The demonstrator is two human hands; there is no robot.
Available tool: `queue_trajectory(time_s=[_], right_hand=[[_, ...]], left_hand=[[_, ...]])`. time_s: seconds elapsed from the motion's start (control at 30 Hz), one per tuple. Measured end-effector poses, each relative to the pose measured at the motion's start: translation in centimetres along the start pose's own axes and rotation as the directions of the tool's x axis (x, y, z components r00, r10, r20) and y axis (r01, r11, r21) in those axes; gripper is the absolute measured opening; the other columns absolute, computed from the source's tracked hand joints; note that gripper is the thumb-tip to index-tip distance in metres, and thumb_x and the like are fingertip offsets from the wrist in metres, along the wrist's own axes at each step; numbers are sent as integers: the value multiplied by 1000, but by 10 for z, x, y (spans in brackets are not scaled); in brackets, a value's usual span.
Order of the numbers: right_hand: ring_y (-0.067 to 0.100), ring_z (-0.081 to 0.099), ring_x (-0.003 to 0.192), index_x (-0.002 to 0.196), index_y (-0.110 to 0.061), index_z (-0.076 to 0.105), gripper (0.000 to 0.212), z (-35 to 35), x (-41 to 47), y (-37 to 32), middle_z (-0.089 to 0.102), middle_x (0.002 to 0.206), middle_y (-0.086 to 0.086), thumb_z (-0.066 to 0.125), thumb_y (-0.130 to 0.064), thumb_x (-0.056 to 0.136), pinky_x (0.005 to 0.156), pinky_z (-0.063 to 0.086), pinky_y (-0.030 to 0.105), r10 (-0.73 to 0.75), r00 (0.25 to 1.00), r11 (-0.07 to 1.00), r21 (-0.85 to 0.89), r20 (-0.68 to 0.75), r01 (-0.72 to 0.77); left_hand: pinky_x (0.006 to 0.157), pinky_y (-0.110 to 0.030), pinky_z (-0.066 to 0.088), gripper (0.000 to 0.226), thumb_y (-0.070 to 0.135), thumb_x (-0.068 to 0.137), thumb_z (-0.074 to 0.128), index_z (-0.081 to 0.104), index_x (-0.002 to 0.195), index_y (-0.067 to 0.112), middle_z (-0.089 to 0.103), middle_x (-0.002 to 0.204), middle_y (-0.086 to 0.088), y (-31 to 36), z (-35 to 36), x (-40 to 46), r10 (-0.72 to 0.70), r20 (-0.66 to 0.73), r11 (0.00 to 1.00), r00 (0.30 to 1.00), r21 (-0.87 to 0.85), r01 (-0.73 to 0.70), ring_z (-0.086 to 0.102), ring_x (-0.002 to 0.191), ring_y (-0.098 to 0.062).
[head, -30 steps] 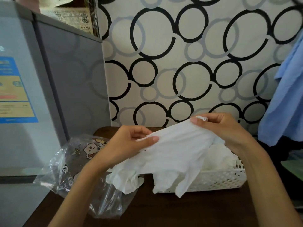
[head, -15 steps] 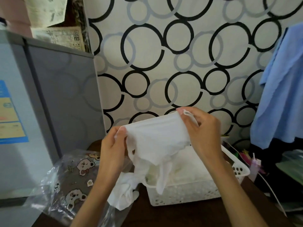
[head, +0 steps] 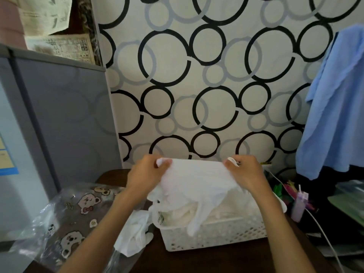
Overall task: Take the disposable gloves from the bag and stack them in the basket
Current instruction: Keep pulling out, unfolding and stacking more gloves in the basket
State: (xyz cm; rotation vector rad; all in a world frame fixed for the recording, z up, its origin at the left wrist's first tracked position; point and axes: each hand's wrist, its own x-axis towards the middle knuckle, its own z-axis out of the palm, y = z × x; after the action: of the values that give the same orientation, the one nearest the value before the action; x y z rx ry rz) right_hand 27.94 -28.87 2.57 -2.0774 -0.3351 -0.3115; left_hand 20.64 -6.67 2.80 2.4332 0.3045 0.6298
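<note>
A white disposable glove is stretched flat between my left hand and my right hand, each pinching one corner of its cuff. Its fingers hang down over the near rim of the white perforated basket, which holds more white gloves. The clear plastic bag printed with cartoon bears lies on the dark table at the left. A bunch of white gloves spills from its mouth beside the basket.
A grey cabinet stands at the left, close to the bag. The circle-patterned wall is right behind the basket. A blue cloth hangs at the right, above clutter and a white cable at the table's right edge.
Both hands pulled apart and spread the glove's cuff wide, then carried it right to sit over the basket. The view tilted upward.
</note>
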Motion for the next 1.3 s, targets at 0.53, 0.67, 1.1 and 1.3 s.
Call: queue_trajectory(time_s=[0.53,0.67,1.1,1.3], right_hand=[[18,57,88,119,-17,59,49,-11,12,39,60,99,5,80,-21,75,71,39,25,35,979,996,-78,-202,-51],[21,57,104,114,-23,62,36,-29,6,13,59,110,4,73,-14,81,76,39,24,31,989,986,-169,142,-7],[26,11,145,152,-25,2,102,1,6,31,-2,160,3,65,-57,79,117,19,41,425,700,745,-661,574,89],[25,24,139,139,-32,42,76,-15,5,13,32,149,0,73,-53,73,112,29,41,262,865,815,-579,428,40]], left_hand=[[102,-35,40,56,63,89,40,46,136,34,41,145,11,8,31,12,329,183,909,927,207,-363,39,131,-11],[118,-38,1,103,83,73,36,-6,152,33,-12,160,12,14,29,-8,123,669,856,733,302,-419,-6,148,-11],[118,-42,-12,103,80,80,32,-23,148,27,-29,156,4,5,56,-20,-24,702,867,712,369,-334,-26,143,-16],[118,-38,16,43,45,101,30,37,141,35,29,152,11,7,0,-31,201,223,925,954,277,-260,21,142,-14]])
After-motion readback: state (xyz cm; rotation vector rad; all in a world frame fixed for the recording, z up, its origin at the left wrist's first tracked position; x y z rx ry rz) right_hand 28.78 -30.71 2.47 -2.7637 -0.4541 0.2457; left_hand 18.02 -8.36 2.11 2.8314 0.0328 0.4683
